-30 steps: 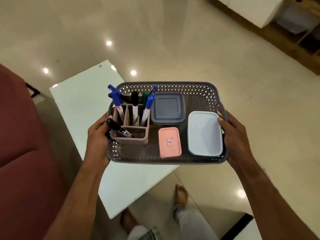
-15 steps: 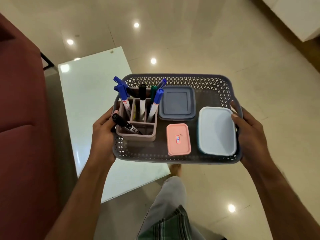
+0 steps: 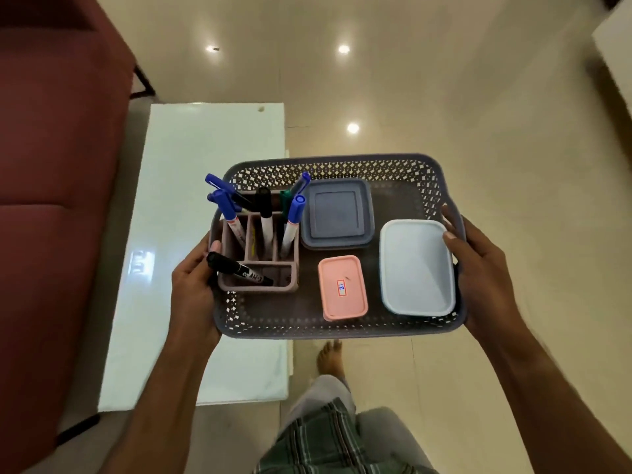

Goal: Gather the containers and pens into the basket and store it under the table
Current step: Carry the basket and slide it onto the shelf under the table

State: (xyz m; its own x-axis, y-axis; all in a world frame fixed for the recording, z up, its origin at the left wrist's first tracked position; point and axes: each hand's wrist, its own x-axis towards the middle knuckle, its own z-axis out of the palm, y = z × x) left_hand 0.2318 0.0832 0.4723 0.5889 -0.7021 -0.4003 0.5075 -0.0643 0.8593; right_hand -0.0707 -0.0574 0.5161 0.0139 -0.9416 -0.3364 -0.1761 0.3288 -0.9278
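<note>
Above the Table's Near Edge, a Loaded Basket

Above the table, the basket hangs between both hands. Left hand fingers grip its left rim; right hand fingers grip the right. Inside sit a pen holder, pens and three lidded containers.

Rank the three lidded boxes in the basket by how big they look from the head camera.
1. pale blue box, largest.
2. grey-blue square box, somewhat smaller, though it sits farther from the camera, so the gap is unsure.
3. pink box, clearly smallest.
</note>
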